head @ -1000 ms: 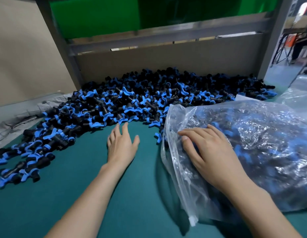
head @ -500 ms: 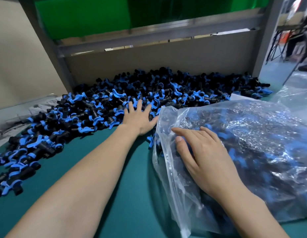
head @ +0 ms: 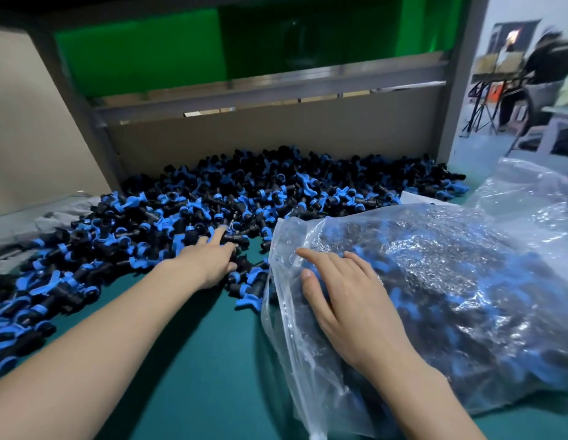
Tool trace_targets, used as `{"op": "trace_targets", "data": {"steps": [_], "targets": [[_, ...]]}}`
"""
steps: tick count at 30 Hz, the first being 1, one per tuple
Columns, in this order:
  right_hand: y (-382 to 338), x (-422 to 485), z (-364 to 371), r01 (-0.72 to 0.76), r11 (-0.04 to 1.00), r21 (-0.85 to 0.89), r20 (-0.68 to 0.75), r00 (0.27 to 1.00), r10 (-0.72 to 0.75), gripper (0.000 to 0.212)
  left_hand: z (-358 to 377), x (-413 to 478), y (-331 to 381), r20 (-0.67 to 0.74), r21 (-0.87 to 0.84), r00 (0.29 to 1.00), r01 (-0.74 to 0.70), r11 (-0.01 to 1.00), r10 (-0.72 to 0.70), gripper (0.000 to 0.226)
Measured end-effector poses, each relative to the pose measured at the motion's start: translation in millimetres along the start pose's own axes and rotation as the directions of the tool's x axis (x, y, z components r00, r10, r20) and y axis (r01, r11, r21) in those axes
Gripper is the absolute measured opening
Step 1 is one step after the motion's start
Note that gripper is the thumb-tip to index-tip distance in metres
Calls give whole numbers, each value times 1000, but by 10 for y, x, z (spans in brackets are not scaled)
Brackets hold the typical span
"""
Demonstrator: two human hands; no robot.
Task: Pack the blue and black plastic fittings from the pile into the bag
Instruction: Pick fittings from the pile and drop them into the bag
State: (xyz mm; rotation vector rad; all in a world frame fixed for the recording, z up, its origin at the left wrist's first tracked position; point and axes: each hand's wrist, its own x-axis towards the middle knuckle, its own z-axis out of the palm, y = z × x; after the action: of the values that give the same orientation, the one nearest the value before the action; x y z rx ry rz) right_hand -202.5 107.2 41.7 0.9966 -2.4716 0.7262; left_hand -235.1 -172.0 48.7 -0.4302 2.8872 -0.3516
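A wide pile of blue and black plastic fittings (head: 276, 192) covers the back and left of the green table (head: 187, 376). My left hand (head: 209, 260) reaches into the pile's near edge, its fingers curled down over a few fittings and the index finger stretched out. A clear plastic bag (head: 451, 281), stuffed with the same fittings, lies on its side at the right, its mouth facing the pile. My right hand (head: 349, 300) lies flat on top of the bag near the mouth, fingers spread, pressing the plastic.
A cardboard wall (head: 276, 134) and a metal frame (head: 85, 100) close off the back and left. More crumpled clear plastic (head: 530, 188) lies behind the bag. Grey cloth (head: 47, 217) sits at the far left. A person (head: 543, 65) stands in the background at the right.
My left hand went forward from the bare table into the pile, and its fingers have curled from flat to closed over fittings. The right hand stayed on the bag.
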Motion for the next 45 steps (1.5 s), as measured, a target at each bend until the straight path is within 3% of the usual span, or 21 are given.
{"op": "trace_targets", "data": {"steps": [4,6,8,9,10,11,12,13,14,15,16,17,22,31,37,45], "targets": [[0,-8,-6,5,1000,19,-12,1000,-4,47,171,-294,-100,-217,154,975,-19,988,53,26],[1,-19,-2,8,1000,11,-14,1000,-8,47,265,-448,-129,-368,93,926,-57,994,88,24],[-3,-20,-1,11,1000,2,-16,1000,-11,48,340,-579,-139,-562,-122,827,-116,986,28,25],[-3,-17,-1,14,1000,-1,-19,1000,-14,48,353,-654,-120,-638,-304,765,-150,941,-84,24],[-1,-17,-3,14,1000,-2,-22,1000,-15,48,361,-729,-91,-650,-521,719,-187,833,-245,22],[1,-15,-6,14,1000,-2,-26,1000,-14,47,366,-793,-40,-577,-732,701,-215,647,-419,20],[5,-14,-8,13,1000,0,-30,999,-13,47,374,-838,20,-427,-894,716,-240,379,-553,19],[8,-15,-7,15,1000,3,-35,999,-15,47,387,-864,78,-256,-956,747,-290,47,-613,16],[7,-19,-5,16,1000,7,-38,999,-16,48,410,-881,132,-106,-890,792,-345,-297,-601,10],[4,-25,-4,17,1000,12,-39,999,-16,48,417,-910,182,7,-719,853,-358,-595,-522,6],[2,-30,-7,16,1000,16,-40,999,-15,48,419,-947,226,69,-516,906,-325,-793,-417,7],[5,-27,-8,16,1000,18,-40,999,-15,48,424,-969,251,98,-361,939,-275,-891,-329,10],[10,-31,-6,18,1000,10,-41,999,-18,43,470,-1090,256,146,-170,978,-123,-978,-148,19],[2,-21,15,26,1000,17,-48,999,-25,43,464,-1048,254,150,-128,979,-117,-985,-136,31],[7,-34,13,25,1000,15,-39,999,-25,41,506,-1070,236,68,-206,997,-20,-978,-35,25],[-5,-23,9,22,1000,12,-37,999,-22,40,479,-1098,219,16,-7,999,-51,-999,-51,38]]}}
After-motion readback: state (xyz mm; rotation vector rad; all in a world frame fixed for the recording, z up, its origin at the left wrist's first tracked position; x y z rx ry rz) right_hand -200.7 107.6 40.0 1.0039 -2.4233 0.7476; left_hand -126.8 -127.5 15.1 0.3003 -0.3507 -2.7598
